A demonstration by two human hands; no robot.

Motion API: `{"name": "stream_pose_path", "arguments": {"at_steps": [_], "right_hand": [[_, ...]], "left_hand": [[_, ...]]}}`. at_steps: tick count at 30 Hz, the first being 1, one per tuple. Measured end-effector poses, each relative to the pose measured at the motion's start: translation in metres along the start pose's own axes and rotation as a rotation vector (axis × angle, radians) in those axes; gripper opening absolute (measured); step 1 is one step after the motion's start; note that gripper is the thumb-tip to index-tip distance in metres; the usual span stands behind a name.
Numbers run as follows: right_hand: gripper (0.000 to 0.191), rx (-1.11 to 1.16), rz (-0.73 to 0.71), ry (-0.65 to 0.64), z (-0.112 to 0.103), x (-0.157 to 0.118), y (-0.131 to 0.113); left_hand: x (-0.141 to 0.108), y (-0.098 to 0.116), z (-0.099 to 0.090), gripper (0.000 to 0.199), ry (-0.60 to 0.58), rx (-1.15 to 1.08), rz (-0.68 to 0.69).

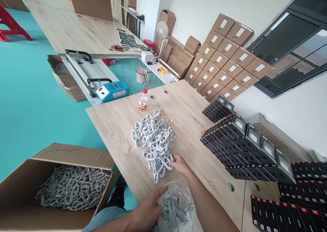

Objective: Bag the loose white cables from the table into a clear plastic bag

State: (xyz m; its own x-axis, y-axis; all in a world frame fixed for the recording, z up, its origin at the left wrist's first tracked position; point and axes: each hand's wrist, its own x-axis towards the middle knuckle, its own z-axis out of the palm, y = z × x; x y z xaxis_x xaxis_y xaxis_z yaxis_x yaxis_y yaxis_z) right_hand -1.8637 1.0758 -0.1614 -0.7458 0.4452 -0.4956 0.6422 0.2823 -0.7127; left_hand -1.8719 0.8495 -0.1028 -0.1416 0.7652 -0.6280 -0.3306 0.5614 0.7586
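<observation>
Nothing fully legible. On plastic bottle, red-and-white label with printed characters, too small to read. On stacked cartons, white stickers with dark print and barcode-like lines, blurred. On blue heat sealer, pale plate with small print, unreadable. On flap of open carton, dark handwritten marks, illegible. On black boxes, small red marks along top edges, no wording readable.

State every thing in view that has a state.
Left hand, pressed against the clear plastic bag
Clear plastic bag, holding coiled white cables
Right hand, touching the loose white cable pile
Loose white cable pile, heaped
Cardboard carton, open, full of coiled cables
Plastic bottle, upright, red cap on
</observation>
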Motion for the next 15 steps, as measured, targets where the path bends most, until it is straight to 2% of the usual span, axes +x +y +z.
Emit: {"name": "stream_pose_path", "arguments": {"at_steps": [5,9,11,13,15], "right_hand": [[0.041,0.079,-0.058,0.084,-0.052,-0.017,-0.007],[0.046,0.361,-0.073,0.117,-0.092,-0.061,-0.016],[0.049,0.58,-0.063,0.083,-0.095,-0.092,-0.019],[0.049,0.724,-0.062,-0.005,-0.082,-0.122,-0.017],[0.042,0.653,-0.072,-0.16,-0.057,-0.146,-0.011]], "left_hand": [[0.005,-0.005,0.002,0.087,-0.044,-0.033,0.036],[0.01,-0.008,0.0,0.089,-0.015,-0.029,-0.003],[0.013,-0.008,-0.001,0.091,-0.007,-0.042,0.001],[0.016,-0.008,-0.001,0.091,0.013,-0.06,0.009],[0.019,-0.009,0.0,0.091,0.041,-0.099,0.045]]}}
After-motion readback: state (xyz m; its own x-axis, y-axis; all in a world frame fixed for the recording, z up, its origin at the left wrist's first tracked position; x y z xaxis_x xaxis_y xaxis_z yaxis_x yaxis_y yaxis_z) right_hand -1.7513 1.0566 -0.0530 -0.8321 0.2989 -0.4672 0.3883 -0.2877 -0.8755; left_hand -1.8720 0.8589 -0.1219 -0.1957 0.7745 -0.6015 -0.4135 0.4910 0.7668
